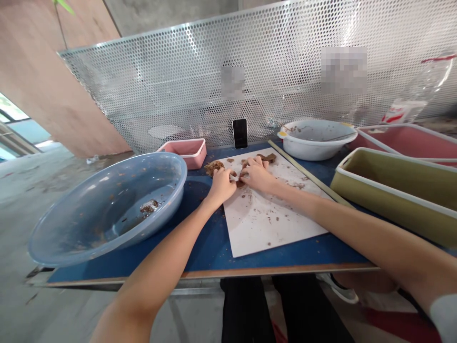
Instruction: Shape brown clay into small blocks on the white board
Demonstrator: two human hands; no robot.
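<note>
Both my hands rest at the far end of a white board (271,224) smeared with brown crumbs. My left hand (222,183) has its fingers curled and pinches a small pale piece beside a brown clay lump (213,166). My right hand (257,174) lies next to it, fingers bent over more brown clay pieces (267,157) on the board. The fingertips of the two hands meet over a small brown bit between them.
A large blue basin (107,205) with water and brown residue sits at the left. A pink tray (185,151), a black phone (240,133), a white bowl (316,138), a long stick (307,174), a green trough (396,190) and a pink trough (410,138) stand around. A perforated metal screen (178,85) is behind.
</note>
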